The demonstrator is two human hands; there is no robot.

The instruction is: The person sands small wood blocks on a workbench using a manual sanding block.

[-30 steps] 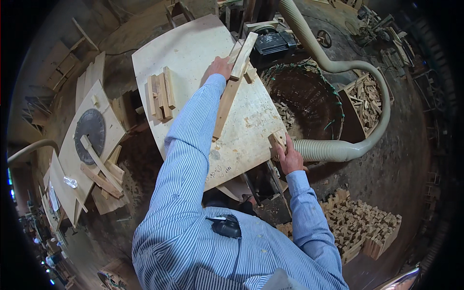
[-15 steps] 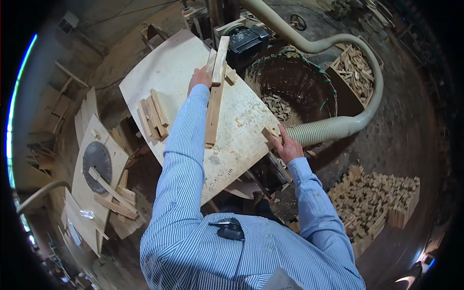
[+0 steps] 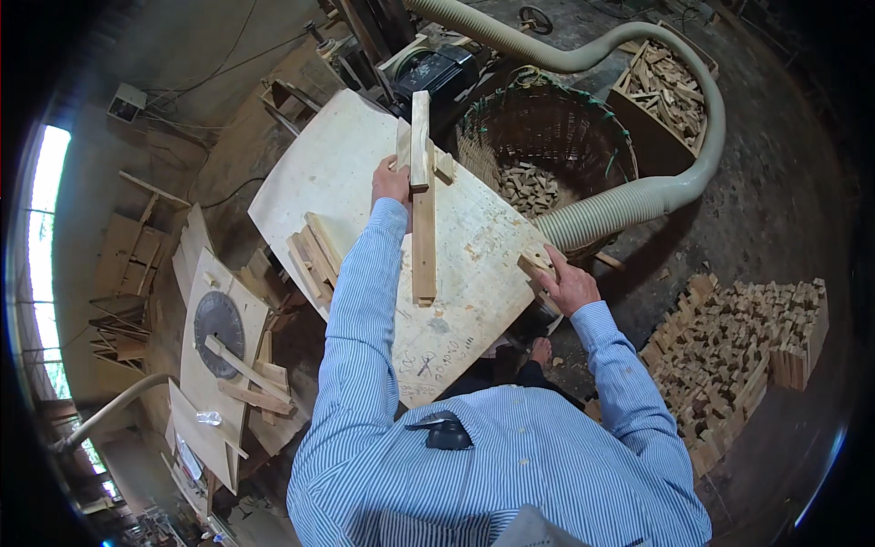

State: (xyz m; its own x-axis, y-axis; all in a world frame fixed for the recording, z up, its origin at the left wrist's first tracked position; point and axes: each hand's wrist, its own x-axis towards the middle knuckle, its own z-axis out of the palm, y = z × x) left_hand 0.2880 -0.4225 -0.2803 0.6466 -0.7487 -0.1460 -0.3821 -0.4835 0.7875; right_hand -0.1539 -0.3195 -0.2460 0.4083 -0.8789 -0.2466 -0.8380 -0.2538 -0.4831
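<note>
Both hands [image 3: 391, 186] seemingly grip wood pieces [image 3: 420, 141] at the tabletop [image 3: 319, 164].

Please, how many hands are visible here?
2: the left hand beside long wooden pieces on the pale table, the right hand at a small wooden block by its right corner. No others visible.

blue-white striped shirt [image 3: 538, 447], cream tabletop [image 3: 319, 169], tan strip [image 3: 425, 246], beige hose [image 3: 611, 211], brown basket [image 3: 588, 137]

Wooden pieces [image 3: 424, 246] on pale tabletop [image 3: 314, 173]
</note>
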